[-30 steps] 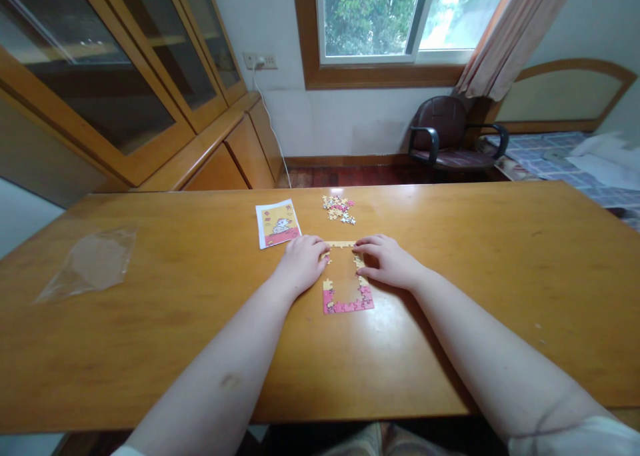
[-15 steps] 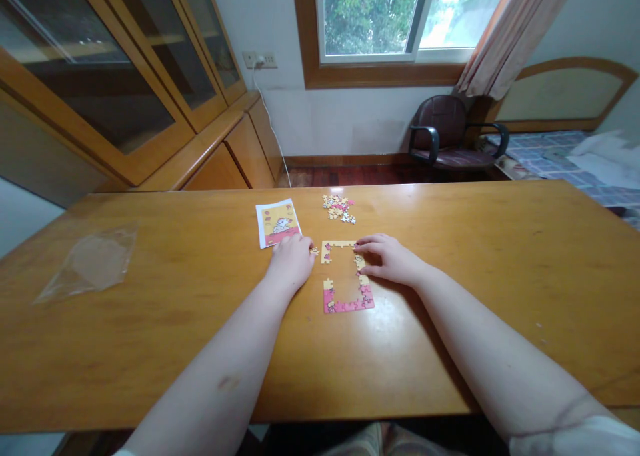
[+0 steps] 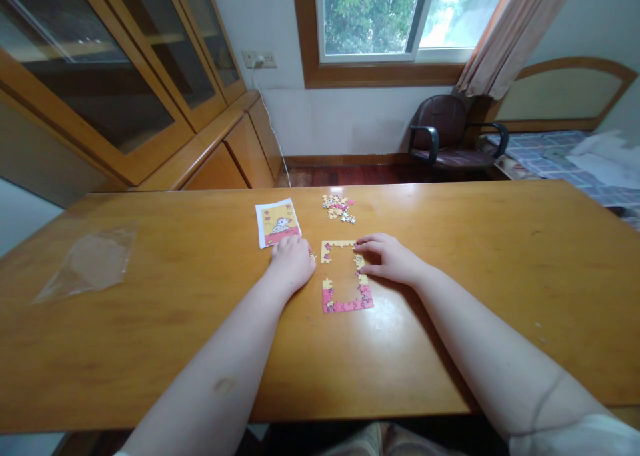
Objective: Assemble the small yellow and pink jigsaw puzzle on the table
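Now, from the head view, we see both bare hands resting on the wooden table (image 3: 475, 256) on either side of a partly built puzzle frame (image 3: 347, 303). That frame lies flat near the table's middle: its bottom strip is pink, its top and right edges are yellow, and its left side is unfinished. The left hand (image 3: 293, 264) sits knuckles up just left of the frame, fingers curled down onto the wood. A single loose piece (image 3: 313, 256) lies at its fingertips; we cannot tell whether it is pinched or merely touched. The right hand (image 3: 393, 259) lies loosely spread with nothing gripped, its fingertips on the frame's upper right corner. Just beyond the left hand lies a picture card (image 3: 277, 223), and farther back a small pile of pieces (image 3: 340, 209). Well off to the left is a clear plastic bag (image 3: 87, 263).
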